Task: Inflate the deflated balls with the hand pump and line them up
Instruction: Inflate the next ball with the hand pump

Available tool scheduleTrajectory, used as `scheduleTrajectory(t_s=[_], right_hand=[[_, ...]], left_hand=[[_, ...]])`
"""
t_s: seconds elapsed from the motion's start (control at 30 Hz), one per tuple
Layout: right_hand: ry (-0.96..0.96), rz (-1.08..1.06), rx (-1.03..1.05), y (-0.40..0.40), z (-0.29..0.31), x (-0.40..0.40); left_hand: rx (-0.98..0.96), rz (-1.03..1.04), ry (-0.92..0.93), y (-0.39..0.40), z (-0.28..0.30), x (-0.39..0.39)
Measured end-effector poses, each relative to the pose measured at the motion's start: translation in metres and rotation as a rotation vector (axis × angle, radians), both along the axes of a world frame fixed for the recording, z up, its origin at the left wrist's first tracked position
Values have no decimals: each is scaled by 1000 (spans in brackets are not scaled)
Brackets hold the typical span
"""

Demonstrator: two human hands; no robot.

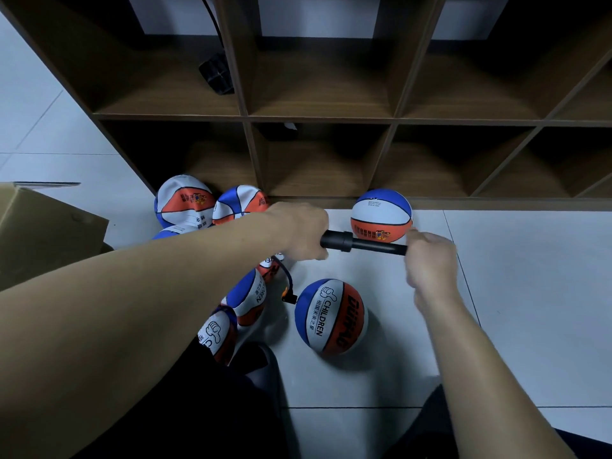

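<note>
While pump [364, 242] held level between both hands: two round balls on floor [530, 309], one at centre [331, 318], one at 12 o'clock from it against shelf [382, 216]. Flat balls heaped at 9–10 o'clock [212, 207], count unclear, at least five. One hose [288, 286] curving from pump to centre ball. Grey tiled floor; brown cubby shelf [318, 120] behind; cardboard box [43, 233] at 9. Left hand [299, 231] curled round pump barrel; right hand [430, 260] curled round handle end.

Brown cubby shelf [394, 120] (cardboard box [39, 233] left).
</note>
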State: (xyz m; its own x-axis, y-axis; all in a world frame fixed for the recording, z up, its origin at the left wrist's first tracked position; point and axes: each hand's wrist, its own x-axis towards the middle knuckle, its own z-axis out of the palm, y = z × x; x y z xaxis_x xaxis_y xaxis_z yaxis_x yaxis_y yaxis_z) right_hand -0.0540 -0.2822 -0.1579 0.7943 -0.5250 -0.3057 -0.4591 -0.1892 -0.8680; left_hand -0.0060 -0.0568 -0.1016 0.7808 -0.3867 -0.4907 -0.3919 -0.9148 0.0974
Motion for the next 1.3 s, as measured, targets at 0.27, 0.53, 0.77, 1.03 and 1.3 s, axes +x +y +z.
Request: scheduleTrajectory(t_s=[0.27,0.53,0.77,1.03,1.3], right_hand=[[-40,-129,51,5,1,-2],[-128,-1,-14,52,-7,-12],[-102,90,68,59,-7,-13],[4,-12,67,-4,0,4],[-59,-126,44,11,-2,-5]], left_hand=[[-26,-44,-102,-14,-4,-11],[-9,-53,-141,-14,-3,-12],[-29,-102,-123,-20,-9,-14],[-28,-26,-43,-1,-3,3],[-2,-61,-128,-14,-4,-9]])
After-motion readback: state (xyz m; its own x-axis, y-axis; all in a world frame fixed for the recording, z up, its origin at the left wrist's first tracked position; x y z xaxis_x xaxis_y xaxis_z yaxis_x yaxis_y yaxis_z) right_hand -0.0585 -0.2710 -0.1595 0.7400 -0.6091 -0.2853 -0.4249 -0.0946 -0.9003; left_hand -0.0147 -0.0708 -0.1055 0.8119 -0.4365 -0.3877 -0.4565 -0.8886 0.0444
